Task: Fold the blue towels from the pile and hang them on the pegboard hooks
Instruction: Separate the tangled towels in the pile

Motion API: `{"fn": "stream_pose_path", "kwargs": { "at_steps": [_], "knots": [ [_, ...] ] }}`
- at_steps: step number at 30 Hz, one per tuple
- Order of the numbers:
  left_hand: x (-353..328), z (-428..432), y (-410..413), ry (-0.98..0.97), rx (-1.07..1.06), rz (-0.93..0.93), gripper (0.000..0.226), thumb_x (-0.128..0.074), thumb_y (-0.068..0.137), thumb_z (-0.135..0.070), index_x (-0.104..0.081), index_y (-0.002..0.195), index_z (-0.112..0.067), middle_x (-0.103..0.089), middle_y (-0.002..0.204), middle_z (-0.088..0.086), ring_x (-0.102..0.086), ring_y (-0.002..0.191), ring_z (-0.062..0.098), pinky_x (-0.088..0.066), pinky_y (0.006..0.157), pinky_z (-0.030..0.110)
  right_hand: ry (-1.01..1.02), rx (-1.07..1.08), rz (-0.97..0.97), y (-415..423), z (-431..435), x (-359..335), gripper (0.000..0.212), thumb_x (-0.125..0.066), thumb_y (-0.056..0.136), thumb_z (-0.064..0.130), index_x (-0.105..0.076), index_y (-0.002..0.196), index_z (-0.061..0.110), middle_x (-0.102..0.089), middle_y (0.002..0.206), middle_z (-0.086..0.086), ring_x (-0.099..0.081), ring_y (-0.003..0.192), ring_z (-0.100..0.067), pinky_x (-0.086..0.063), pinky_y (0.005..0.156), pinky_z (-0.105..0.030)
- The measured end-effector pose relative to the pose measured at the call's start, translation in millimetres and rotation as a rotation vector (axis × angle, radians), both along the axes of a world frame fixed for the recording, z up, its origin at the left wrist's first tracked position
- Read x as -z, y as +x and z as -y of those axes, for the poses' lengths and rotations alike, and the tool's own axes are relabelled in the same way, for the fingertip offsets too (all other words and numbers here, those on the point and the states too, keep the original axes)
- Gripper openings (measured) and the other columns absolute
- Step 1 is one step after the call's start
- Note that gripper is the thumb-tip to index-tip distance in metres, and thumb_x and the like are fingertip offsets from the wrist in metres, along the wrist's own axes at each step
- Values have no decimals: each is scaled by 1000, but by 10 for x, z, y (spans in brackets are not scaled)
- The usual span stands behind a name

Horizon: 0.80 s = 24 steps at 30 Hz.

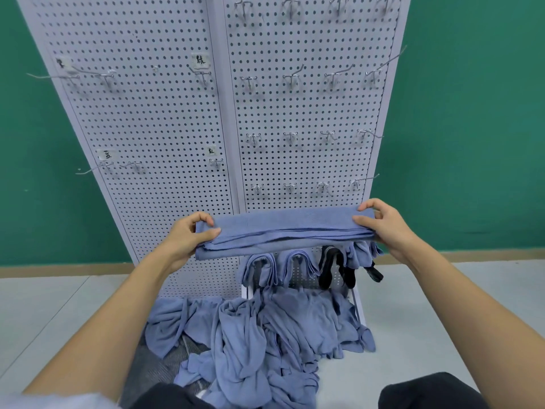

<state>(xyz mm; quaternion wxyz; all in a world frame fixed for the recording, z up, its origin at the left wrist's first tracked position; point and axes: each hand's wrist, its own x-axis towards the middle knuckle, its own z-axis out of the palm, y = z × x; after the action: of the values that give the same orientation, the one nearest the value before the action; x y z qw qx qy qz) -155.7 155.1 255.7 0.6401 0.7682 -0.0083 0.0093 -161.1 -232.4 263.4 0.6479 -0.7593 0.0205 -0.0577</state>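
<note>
I hold a folded blue towel [283,231] stretched level in front of the white pegboard [165,119]. My left hand [191,234] pinches its left end, thumb on top. My right hand [383,225] pinches its right end the same way. The towel is a long flat strip of several layers. Below it, on the floor, lies the pile of crumpled blue towels [265,335]. Folded blue towels [274,270] hang from the pegboard's lowest row of hooks, just under the strip I hold.
Several bare metal hooks [290,135] stick out of the pegboard in rows, some with small paper labels [200,61]. Black cloths [336,267] hang beside the blue ones. A grey cloth [165,367] lies left of the pile. Green wall behind, grey floor.
</note>
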Motion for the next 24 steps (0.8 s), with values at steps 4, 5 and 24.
{"fn": "stream_pose_path", "kwargs": {
  "at_steps": [4, 5, 24],
  "knots": [
    [165, 50, 28, 10, -60, -21, 18, -65, 85, 3, -63, 86, -14, -56, 109, 10, -57, 76, 19, -51, 55, 19, 67, 12, 66, -29, -27, -158, 16, -64, 89, 7, -61, 96, 21, -56, 83, -4, -56, 64, -15, -52, 55, -25],
    [218, 85, 37, 22, -71, -42, 22, -63, 85, 6, -65, 87, -15, -55, 113, 10, -57, 78, 20, -51, 57, 22, 89, 1, 77, -28, -56, -212, 16, -62, 90, 7, -61, 97, 22, -56, 83, -2, -55, 63, -13, -52, 56, -24],
    [371, 1821, -183, 141, 247, 63, 91, -78, 77, -38, -20, 146, -28, -35, 144, -7, -38, 132, 15, -39, 105, 36, 31, -98, 59, -60, -663, -626, 11, -59, 93, 13, -64, 102, 18, -61, 105, -11, -65, 78, -18, -60, 77, -37]
  ]
}}
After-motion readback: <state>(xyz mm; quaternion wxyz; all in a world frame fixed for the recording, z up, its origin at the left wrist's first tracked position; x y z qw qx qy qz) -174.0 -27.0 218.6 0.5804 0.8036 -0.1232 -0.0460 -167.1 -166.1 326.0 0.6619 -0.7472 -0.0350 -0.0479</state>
